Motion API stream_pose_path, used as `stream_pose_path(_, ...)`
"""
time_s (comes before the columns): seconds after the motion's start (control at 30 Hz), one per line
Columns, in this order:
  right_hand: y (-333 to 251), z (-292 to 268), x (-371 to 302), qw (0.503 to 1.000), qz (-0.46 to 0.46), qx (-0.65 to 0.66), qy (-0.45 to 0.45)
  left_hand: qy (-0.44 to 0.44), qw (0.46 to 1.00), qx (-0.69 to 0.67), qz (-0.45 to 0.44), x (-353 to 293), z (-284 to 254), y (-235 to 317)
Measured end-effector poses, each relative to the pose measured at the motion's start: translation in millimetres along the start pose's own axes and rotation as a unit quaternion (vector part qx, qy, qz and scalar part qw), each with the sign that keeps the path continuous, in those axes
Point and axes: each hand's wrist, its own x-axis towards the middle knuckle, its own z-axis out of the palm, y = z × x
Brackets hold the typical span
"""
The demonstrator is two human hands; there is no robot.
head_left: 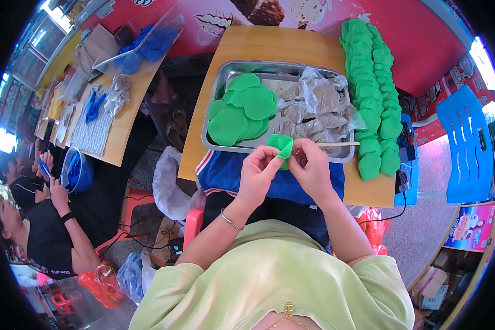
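Note:
My left hand point(256, 171) and my right hand point(313, 171) meet just past the tray's near edge, pinching a folded bright green piece point(281, 144) between thumbs and fingers. A thin wooden stick point(341, 144) points rightward from my right hand. The metal tray point(210, 104) lies beyond, with a heap of flat round green discs point(230, 125) on its left side. On its right side are small clear plastic bags point(319, 99) of brownish filling. Ruffled green bundles point(368, 107) stand in two rows along the table's right edge. Whatever is inside the folded piece is hidden.
Blue cloth point(225, 173) lies between the tray and me on the wooden table point(247, 41). At left, another person's hands point(58, 192) work near a blue bucket point(78, 170), beside a second table point(124, 124). A blue chair point(466, 143) is at right.

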Motion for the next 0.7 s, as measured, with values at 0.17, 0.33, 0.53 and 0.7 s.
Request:
stream_pose_path(0.17, -0.5, 2.6, -1.7, 0.962, 0.168, 0.211, -0.045, -0.028, 0.996, 0.032, 0.084, 6.8, 3.9, -17.1)
stream_pose_path(0.33, 2.1, -0.2, -0.4, 0.927, 0.157, 0.336, -0.058, -0.012, 0.944, 0.246, 0.221, 10.7, 2.9, -13.8)
stream_pose_path(0.53, -6.1, 1.8, -2.7, 0.928, 0.196, 0.312, -0.055, 0.028, 0.900, 0.329, 0.285, 9.7, 3.7, -2.4)
stream_pose_path(0.7, -2.7, 13.6, -8.2, 0.989, 0.077, 0.125, 0.002, 0.078, 0.810, 0.417, 0.405, 14.0, 3.5, 2.1)
